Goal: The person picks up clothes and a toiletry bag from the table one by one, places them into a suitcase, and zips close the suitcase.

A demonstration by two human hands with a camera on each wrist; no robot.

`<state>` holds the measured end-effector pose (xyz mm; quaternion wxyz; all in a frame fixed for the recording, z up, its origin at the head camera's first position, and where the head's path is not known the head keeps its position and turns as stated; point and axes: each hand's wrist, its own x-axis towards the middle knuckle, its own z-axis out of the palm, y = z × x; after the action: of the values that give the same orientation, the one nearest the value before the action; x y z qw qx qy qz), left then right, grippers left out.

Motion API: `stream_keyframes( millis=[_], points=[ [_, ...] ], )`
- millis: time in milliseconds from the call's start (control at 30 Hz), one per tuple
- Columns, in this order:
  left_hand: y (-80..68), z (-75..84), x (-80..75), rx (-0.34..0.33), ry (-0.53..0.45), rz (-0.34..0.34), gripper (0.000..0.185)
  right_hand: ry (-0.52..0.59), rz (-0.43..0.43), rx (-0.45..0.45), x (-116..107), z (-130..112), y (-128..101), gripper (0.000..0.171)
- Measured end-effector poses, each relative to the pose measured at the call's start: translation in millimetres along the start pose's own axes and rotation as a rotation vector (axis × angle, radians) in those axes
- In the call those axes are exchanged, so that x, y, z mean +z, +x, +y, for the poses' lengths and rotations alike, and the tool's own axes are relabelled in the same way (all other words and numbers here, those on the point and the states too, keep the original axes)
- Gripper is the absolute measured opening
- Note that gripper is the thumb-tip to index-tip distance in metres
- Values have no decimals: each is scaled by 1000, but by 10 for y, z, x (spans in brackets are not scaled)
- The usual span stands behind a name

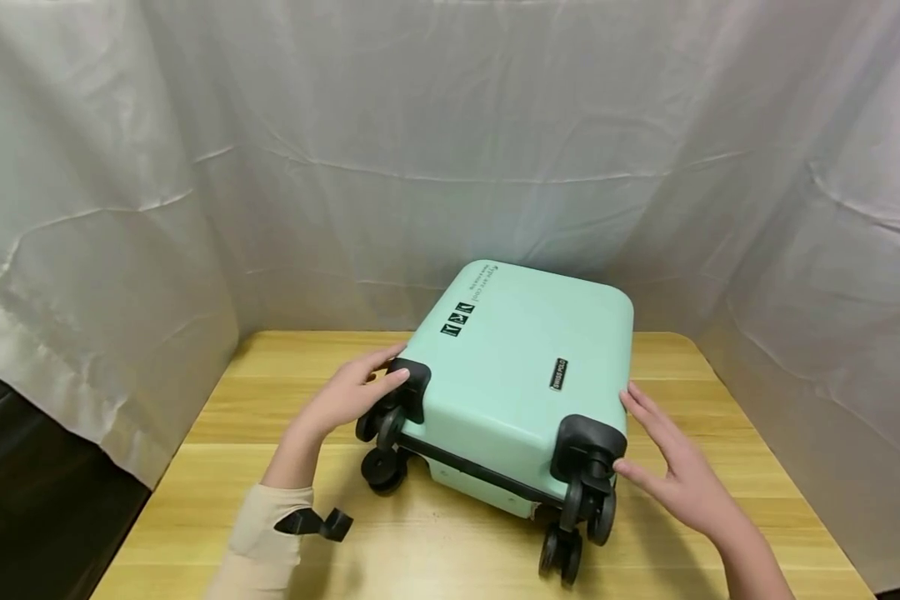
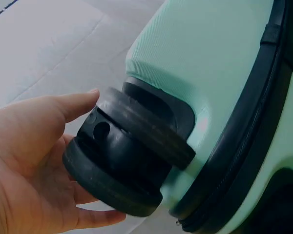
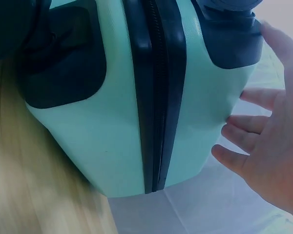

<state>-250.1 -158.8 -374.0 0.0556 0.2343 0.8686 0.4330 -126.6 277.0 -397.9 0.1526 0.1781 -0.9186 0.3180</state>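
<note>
A mint-green suitcase [image 1: 521, 342] lies on its back on the wooden table, its wheeled end toward me. Black corner guards and black caster wheels [image 1: 592, 500] sit at that end. My left hand [image 1: 348, 392] touches the suitcase's left corner, thumb on the black guard and fingers reaching along the side. In the left wrist view, thumb and fingers spread around a double wheel [image 2: 122, 151], partly hidden behind it. My right hand [image 1: 678, 467] rests its fairly straight fingertips on the right side near the other corner. A black zipper [image 3: 158, 97] runs along the suitcase's side in the right wrist view.
The wooden table [image 1: 255, 467] extends around the suitcase on all sides. Pale curtains [image 1: 450, 167] hang behind the table and along both sides. A black strap [image 1: 315, 523] is on my left wrist. Dark material [image 1: 30, 483] shows at the lower left.
</note>
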Motion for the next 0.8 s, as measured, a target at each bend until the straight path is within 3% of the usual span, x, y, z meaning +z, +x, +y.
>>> stream_keyframes(
  millis=[233, 567, 800],
  points=[
    [-33, 3, 60, -4, -18, 40, 60, 66, -5, 25, -8, -4, 17, 89],
    [-138, 55, 108, 14, 68, 64, 66, 150, -34, -10, -12, 189, 95, 86],
    [-286, 137, 134, -23, 126, 73, 72, 217, -56, -43, -36, 329, 180, 84]
  ],
)
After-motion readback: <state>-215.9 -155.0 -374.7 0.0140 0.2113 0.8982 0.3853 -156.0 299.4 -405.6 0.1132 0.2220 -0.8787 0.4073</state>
